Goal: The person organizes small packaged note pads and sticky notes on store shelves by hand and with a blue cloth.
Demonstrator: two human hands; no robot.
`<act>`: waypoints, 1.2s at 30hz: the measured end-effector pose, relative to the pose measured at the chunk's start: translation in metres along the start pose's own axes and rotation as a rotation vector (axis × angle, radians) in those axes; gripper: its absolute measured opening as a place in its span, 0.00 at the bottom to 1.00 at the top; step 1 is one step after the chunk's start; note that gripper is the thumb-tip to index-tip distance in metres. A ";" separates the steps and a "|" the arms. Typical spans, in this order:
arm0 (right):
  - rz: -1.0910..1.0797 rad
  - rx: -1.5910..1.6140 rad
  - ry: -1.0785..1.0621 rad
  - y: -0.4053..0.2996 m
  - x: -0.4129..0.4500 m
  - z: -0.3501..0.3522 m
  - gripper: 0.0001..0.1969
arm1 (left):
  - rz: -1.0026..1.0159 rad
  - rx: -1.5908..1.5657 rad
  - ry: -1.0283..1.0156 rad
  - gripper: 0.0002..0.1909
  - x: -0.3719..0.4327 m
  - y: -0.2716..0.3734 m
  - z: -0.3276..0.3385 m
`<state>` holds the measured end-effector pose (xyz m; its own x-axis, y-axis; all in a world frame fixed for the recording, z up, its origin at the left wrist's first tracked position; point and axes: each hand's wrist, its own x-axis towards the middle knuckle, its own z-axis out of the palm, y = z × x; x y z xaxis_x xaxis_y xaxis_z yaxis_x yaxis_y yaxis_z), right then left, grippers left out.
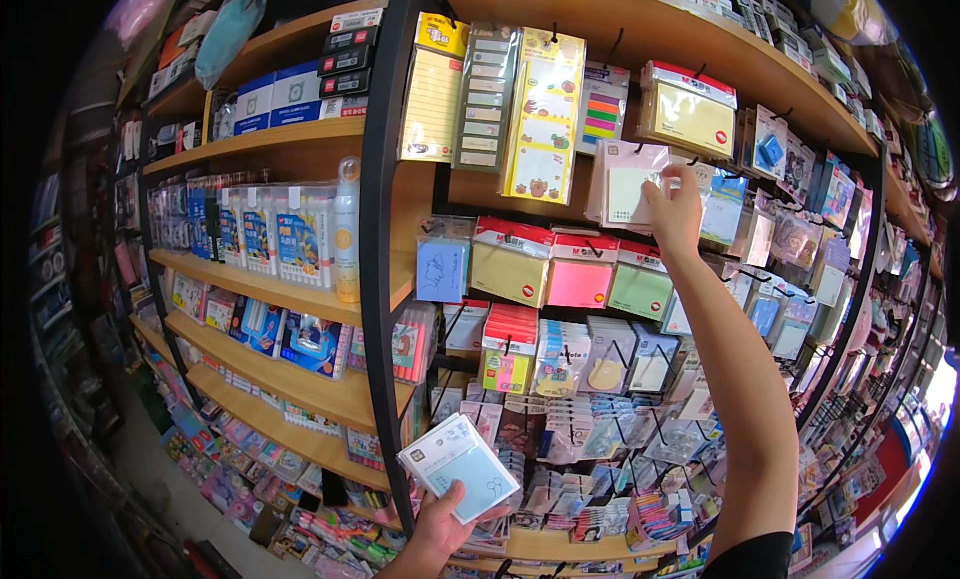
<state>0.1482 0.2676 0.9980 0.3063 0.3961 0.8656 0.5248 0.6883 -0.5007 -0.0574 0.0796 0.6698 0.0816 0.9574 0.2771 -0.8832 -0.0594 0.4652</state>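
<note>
My left hand [444, 525] holds a small stack of plastic-wrapped sticky note packs [469, 478], thumb across the front. The top pack is pale blue with a small line drawing. Raised in front of the shelf, my right hand [676, 207] has its thumb and fingers at the right edge of a hanging sticky note pack [624, 185] with a pale green pad. That pack hangs on a black hook among others, and my fingers cover part of its right side. Beside my right hand hangs a blue-and-green pack [724, 204].
Yellow note pads [545, 117] and a yellow sticky note pack [691, 113] hang above. Pink [579, 279] and green [637, 288] packs hang below. A black shelf post [384, 241] divides this bay from shelves with marker sets [304, 237] and a spray bottle [347, 234]. Black hooks jut outward.
</note>
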 end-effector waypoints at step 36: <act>-0.035 0.355 -0.294 0.008 -0.059 -0.011 0.14 | -0.038 0.067 -0.029 0.25 0.007 -0.001 0.003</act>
<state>0.1433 0.2429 0.9427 0.0283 0.4891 0.8718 0.2105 0.8497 -0.4835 -0.0541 0.0857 0.6742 0.1286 0.9506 0.2826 -0.8465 -0.0433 0.5307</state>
